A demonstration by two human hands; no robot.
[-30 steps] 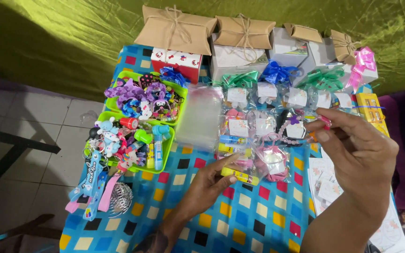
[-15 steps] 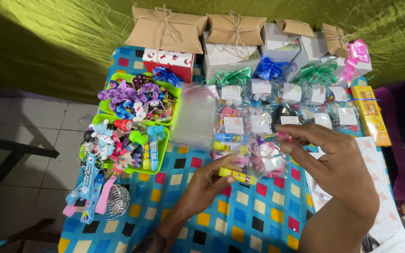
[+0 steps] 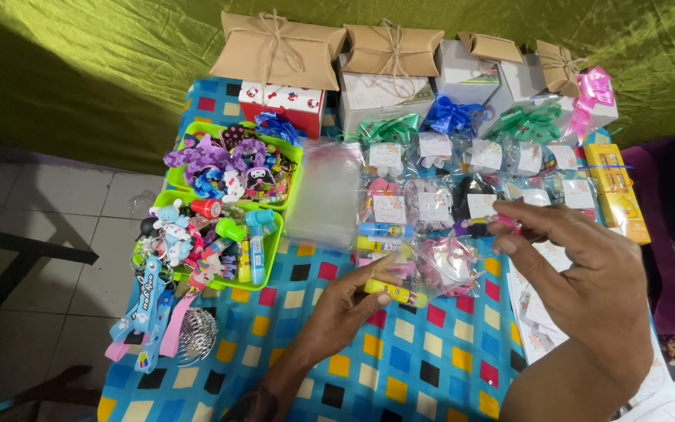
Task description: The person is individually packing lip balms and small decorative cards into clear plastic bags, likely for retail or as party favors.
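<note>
Two hands working — I'm pinning a yellow tube (image 3: 396,292) under my left hand (image 3: 347,306) to steady it, while my right hand (image 3: 580,273) is pinching a small pink piece (image 3: 503,223) just above.

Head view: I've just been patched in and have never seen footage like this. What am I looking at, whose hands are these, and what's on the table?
There is no machine: a person wears one camera on the head, looking down at their own bare hands. The left hand pinches a yellow tube beside a clear packet of small items. The right hand is raised, pinching a small pink item. They work over a checkered tablecloth. On it lie green trays of keychains and trinkets, a stack of clear bags, rows of bagged gifts with ribbon bows, and kraft pillow boxes at the back.
</note>
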